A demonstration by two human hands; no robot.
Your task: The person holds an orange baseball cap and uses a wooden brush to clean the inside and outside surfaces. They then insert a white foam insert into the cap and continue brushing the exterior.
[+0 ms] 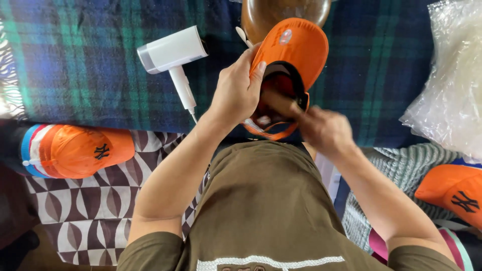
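An orange cap is held upside down over a plaid blanket, its brim pointing away from me. My left hand grips the cap's left edge, thumb on the outside. My right hand is blurred and holds a brown wooden handle that reaches into the cap's dark inside. What is at the handle's tip is hidden inside the cap.
A white hair dryer lies on the green and blue plaid blanket. An orange cap sits at the left, another orange cap at the right. A clear plastic bag lies far right. A brown rounded wooden object stands behind the held cap.
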